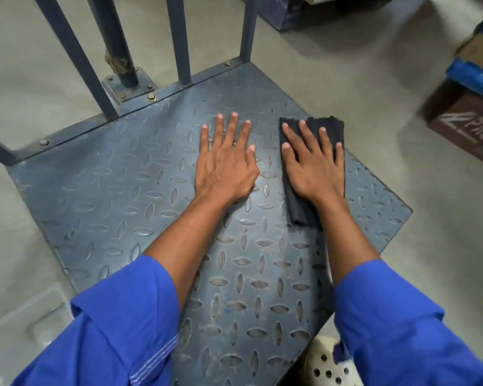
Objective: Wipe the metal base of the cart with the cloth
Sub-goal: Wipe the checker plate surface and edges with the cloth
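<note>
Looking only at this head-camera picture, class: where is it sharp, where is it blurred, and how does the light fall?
Head view: the left hand, the right hand and the cloth are sharp; the cardboard boxes at the right edge are smeared; light is soft and even, with only faint shadows on the metal base.

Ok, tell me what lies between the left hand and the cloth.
Only a bare strip of the base separates the left hand and the cloth, as the head view shows.
</note>
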A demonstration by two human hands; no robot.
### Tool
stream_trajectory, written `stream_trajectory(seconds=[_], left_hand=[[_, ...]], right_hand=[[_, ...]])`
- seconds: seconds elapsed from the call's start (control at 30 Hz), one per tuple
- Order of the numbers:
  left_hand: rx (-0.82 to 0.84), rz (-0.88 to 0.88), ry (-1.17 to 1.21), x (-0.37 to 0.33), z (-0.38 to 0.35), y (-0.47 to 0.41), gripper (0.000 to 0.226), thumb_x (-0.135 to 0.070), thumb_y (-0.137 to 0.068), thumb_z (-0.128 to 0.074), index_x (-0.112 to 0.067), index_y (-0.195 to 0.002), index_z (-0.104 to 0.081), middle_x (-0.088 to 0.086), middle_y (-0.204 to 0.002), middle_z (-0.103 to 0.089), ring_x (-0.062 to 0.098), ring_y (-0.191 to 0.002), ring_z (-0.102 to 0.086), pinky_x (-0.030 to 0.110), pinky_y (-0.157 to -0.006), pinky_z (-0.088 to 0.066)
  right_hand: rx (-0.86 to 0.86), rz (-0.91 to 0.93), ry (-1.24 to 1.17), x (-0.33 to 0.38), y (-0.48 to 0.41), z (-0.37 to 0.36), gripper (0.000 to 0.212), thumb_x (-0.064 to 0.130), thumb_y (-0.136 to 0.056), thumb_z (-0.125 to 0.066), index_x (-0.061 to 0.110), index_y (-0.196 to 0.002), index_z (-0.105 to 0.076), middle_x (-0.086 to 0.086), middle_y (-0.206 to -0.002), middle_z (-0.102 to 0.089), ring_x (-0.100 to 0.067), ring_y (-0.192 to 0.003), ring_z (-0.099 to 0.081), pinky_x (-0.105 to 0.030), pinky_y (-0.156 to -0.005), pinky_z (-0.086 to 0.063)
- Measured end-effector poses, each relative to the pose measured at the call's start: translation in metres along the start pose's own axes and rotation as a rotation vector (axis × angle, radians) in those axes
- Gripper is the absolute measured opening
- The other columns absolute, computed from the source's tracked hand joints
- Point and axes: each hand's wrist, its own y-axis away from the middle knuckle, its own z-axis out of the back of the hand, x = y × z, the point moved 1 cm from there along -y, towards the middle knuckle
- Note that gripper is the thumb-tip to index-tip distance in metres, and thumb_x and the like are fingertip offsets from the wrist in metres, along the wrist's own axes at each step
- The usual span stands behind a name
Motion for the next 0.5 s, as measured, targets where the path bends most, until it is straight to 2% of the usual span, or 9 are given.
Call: stream_trajectory(seconds=[0.13, 0.23, 0.3, 0.4, 0.5], left_hand=[[-0.021, -0.001, 0.037, 0.0, 0.003, 0.0, 0.061, -0.039, -0.112, -0.021, -0.024, -0.171, -0.017, 0.003, -0.179, -0.007, 0.026, -0.166, 0.002, 0.052, -0.133, 0.007], [-0.038, 0.012, 0.069, -0.001, 0.007, 0.004, 0.06, -0.036, -0.11, -0.025, -0.025, -0.17, -0.022, 0.002, -0.179, -0.013, 0.025, -0.166, -0.002, 0.049, -0.134, 0.004], [-0.025, 0.05, 0.05, 0.006, 0.008, 0.008, 0.061, -0.044, -0.111, -0.022, -0.031, -0.17, -0.016, -0.001, -0.18, -0.006, 0.023, -0.166, 0.003, 0.05, -0.134, 0.006], [-0.007, 0.15, -0.045, 0.032, 0.012, 0.011, 0.066, -0.062, -0.108, -0.008, -0.038, -0.17, -0.001, -0.002, -0.179, 0.008, 0.024, -0.164, 0.014, 0.052, -0.132, 0.012], [0.032, 0.13, -0.079, 0.051, 0.018, 0.009, 0.065, -0.063, -0.108, -0.003, -0.039, -0.169, 0.005, -0.002, -0.178, 0.012, 0.024, -0.164, 0.017, 0.053, -0.131, 0.014]], right_hand=[[0.052, -0.039, -0.044, 0.012, -0.048, 0.005, 0.055, 0.059, -0.108, -0.018, 0.058, -0.163, -0.014, 0.017, -0.177, -0.004, -0.024, -0.165, 0.001, -0.058, -0.13, 0.005], [0.05, 0.092, -0.011, 0.026, -0.02, -0.004, 0.054, 0.057, -0.109, -0.015, 0.057, -0.163, -0.011, 0.019, -0.176, -0.005, -0.022, -0.165, 0.003, -0.055, -0.13, 0.006], [-0.001, 0.117, -0.01, 0.02, 0.016, -0.006, 0.053, 0.059, -0.11, -0.015, 0.057, -0.163, -0.014, 0.02, -0.176, -0.009, -0.018, -0.165, 0.0, -0.052, -0.131, 0.005], [-0.034, 0.025, -0.008, 0.008, 0.04, -0.003, 0.053, 0.06, -0.11, -0.016, 0.056, -0.163, -0.017, 0.019, -0.176, -0.011, -0.017, -0.165, -0.001, -0.05, -0.132, 0.005], [-0.015, 0.074, -0.001, 0.025, 0.027, -0.007, 0.052, 0.057, -0.111, -0.017, 0.057, -0.163, -0.016, 0.019, -0.176, -0.009, -0.019, -0.165, 0.001, -0.052, -0.131, 0.007]])
